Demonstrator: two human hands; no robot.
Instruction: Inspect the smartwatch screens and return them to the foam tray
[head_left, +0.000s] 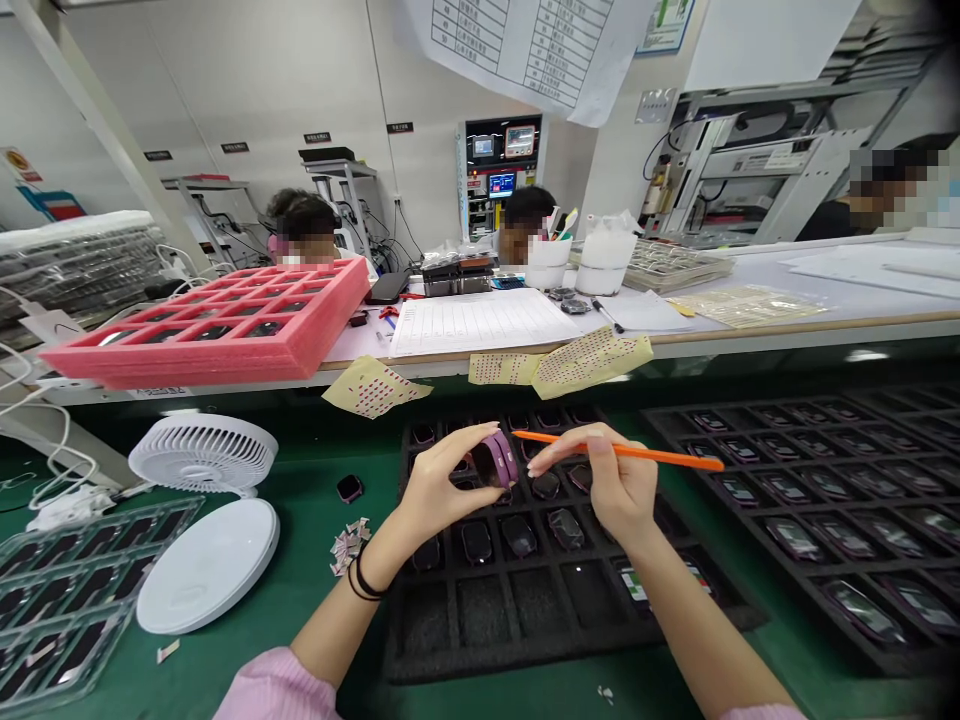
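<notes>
In the head view, the left hand [435,480] holds a purple watch body [504,460] up over the black foam tray [431,668]. Its fingers are clamped on the watch body, with the thumb low and the other fingers high. I cannot tell if it is one watch or two close together. The right hand [626,495] has its fingers shut around an orange stick [682,459]. One finger pokes out toward the watch, and the thin tip is just beside it; I cannot tell if they touch. It looks like close work at the watch's edge. Moving the tip there calls for a firm hold and a soft, slow push, so nothing gets scratched. Near the left arm, a dark watch [349,488] and a small pile of tabs [349,545] lie on the green bench [315,590].
</notes>
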